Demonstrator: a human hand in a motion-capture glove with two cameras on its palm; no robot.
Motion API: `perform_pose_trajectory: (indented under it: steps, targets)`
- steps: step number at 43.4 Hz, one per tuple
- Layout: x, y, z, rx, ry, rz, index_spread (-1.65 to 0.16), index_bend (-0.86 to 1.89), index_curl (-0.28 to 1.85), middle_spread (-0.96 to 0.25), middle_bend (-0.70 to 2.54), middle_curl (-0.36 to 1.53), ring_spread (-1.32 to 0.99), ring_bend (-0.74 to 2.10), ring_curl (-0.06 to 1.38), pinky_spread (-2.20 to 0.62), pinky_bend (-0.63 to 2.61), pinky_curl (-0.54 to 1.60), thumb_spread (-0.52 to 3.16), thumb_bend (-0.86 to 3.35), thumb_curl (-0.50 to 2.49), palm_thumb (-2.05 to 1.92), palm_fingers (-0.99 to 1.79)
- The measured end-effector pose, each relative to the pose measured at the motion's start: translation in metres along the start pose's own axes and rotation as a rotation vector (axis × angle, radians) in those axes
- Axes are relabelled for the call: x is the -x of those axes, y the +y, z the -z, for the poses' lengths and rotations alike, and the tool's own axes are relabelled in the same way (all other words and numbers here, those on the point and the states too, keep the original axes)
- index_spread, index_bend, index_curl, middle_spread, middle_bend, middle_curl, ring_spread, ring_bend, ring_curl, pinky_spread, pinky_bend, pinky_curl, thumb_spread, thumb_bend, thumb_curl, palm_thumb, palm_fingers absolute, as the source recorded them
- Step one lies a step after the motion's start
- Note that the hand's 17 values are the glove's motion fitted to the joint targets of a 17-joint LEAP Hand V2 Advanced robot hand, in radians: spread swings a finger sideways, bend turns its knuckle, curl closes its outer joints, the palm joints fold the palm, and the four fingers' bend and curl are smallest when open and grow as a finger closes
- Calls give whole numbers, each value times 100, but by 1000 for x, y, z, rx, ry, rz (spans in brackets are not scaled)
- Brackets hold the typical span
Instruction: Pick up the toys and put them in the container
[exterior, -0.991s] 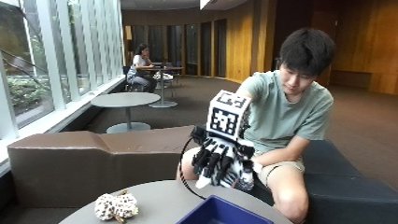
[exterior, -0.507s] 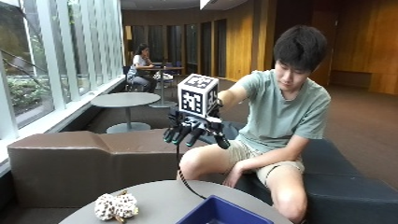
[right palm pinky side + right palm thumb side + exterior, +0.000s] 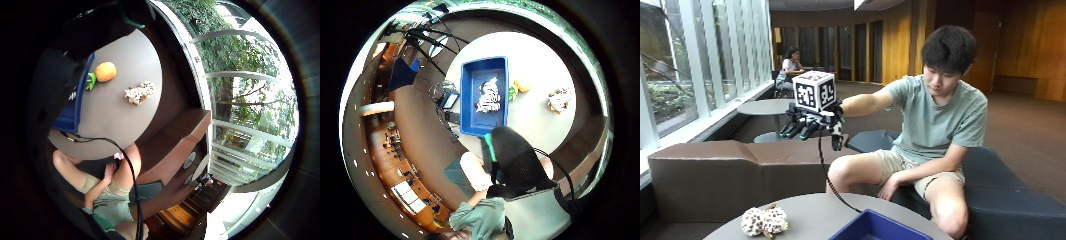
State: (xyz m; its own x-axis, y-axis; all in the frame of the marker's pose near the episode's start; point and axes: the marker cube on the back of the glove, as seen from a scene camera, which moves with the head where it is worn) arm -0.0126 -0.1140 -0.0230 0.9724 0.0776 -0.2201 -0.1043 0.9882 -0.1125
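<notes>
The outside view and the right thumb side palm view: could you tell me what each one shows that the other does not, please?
Only the outside view shows the gloved right hand raised high above the table, fingers hanging relaxed and holding nothing.

Only the thumb side palm view shows a white toy already lying inside the blue container, and an orange toy with a green part on the table beside the container.

Both show the round table, the blue container and the spotted white toy lying on the table, apart from the container.
</notes>
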Motion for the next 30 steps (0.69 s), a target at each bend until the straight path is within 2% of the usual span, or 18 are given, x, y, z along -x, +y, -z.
perform_pose_trajectory:
  steps: [13, 30]
  targets:
    - [-12, -77, -91, 88, 47, 42, -23, 3, 17, 0, 11, 23, 2, 30, 36, 4, 95, 34, 128, 1, 38, 12, -29]
    - [-11, -172, -233, 186, -60, 77, -22, 0, 10, 0, 10, 20, 1, 30, 37, 4, 100, 36, 131, 1, 39, 22, -36]
